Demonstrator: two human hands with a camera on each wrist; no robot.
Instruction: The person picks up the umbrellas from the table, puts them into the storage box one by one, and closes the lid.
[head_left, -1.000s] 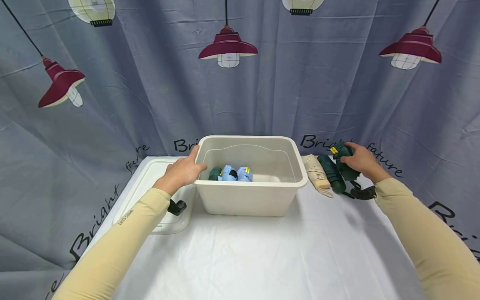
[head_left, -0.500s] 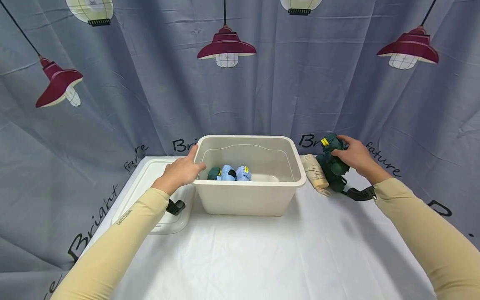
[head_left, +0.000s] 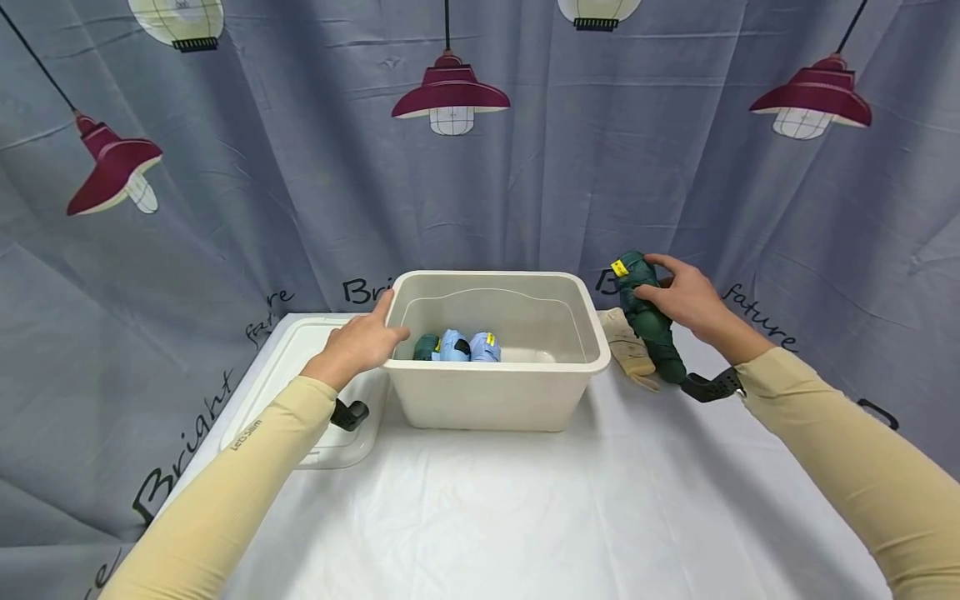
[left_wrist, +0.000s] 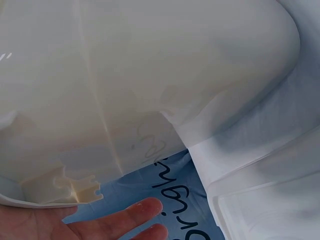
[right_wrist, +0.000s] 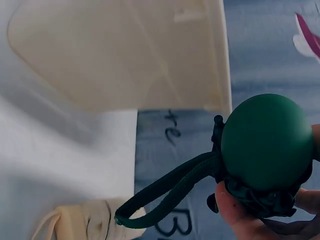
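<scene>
The held umbrella (head_left: 633,279) is dark green (tag (head_left: 618,268) yellow).

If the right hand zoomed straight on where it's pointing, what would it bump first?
Probably the curtain, with the green umbrella in the right hand leading; depth is unclear, so maybe the box first.

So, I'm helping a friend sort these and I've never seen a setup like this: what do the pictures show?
No machine here, just a person's two hands: left hand and right hand. The wide picture comes from a camera on the head; the two close ones come from a camera on each wrist. On the white table stands a bin holding three bundles that look like folded umbrellas. The lid lies to its left, a beige umbrella to its right. The left hand touches the bin; the right hand holds a green umbrella, its rounded end facing the right wrist camera. Another green one may lie behind it; hard to tell.
</scene>
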